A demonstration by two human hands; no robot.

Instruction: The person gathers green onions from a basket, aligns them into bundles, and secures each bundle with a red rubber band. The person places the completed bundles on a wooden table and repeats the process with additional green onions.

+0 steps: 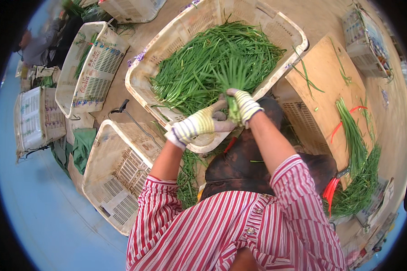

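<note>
A bunch of green chives [234, 79] is in my gloved hands above the near end of a large white plastic crate [220, 141]. My right hand [245, 104] grips its stalks from the right, and the leaf tips fan out away from me, blurred. My left hand [201, 123] has its fingers curled against the lower stalks from the left; the exact hold is partly hidden. Both gloves are striped yellow and white with grey fingers. Inside the crate lies a thick heap of loose chives [203, 64].
On the right, a wooden board [329, 71] rests on a crate and bears a chive bundle [351, 132] and red ties [331, 189]. Loose chives [359, 194] lie below. Left stand an empty crate [122, 176] and another crate [95, 71]; a person [40, 47] sits beyond.
</note>
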